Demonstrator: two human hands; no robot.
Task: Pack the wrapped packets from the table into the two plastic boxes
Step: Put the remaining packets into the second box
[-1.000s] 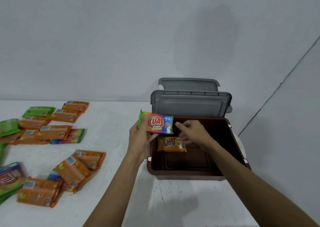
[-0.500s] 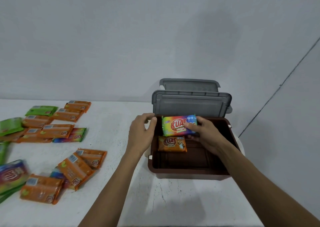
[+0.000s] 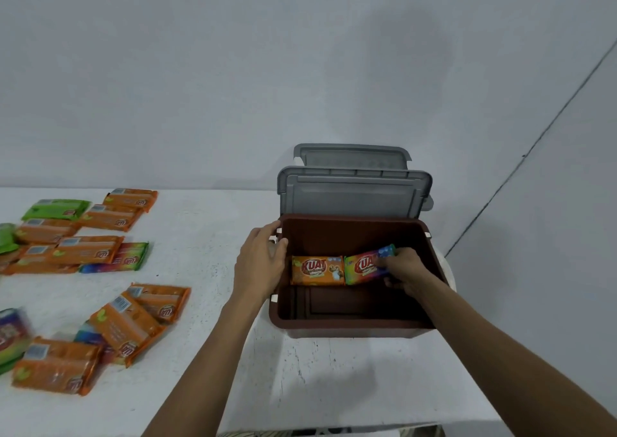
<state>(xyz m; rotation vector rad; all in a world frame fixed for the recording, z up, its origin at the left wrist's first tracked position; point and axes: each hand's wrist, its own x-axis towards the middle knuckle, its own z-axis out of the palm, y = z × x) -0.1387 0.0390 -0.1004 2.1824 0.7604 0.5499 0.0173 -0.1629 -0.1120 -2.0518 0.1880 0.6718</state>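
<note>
You have one white tabletop (image 3: 207, 236) under everything. On its right side sits one brown box (image 3: 334, 323), open at the top. Two grey lids (image 3: 354, 199) stand up behind it, one behind the other. The back one is mostly hidden.

Both your hands are at the box. Your left hand (image 3: 260, 263) is on the left wall. Its thumb hooks over the rim and its fingers bend at the back corner, so it holds the box. Your right hand (image 3: 405, 273) is down inside, on the right. Its fingers (image 3: 390, 263) pinch the right end of one rainbow packet (image 3: 362, 266). That packet is tilted, right end up. Its left end is just beside one orange packet (image 3: 317, 270) at the back of the box. So two packets are in the box.

More packets lie in two bunches on the left of the tabletop. I count at least seven loose orange packets (image 3: 127, 326), two green packets (image 3: 56, 209) and three loose rainbow packets (image 3: 120, 258).

They overlap, so the count may be off. One green packet is cut off at the left edge. One rainbow packet there is blurry and cut off too. Another is nearly buried under orange ones. I cannot tell if the orange packet in the box lies flat or leans on the back wall.
</note>
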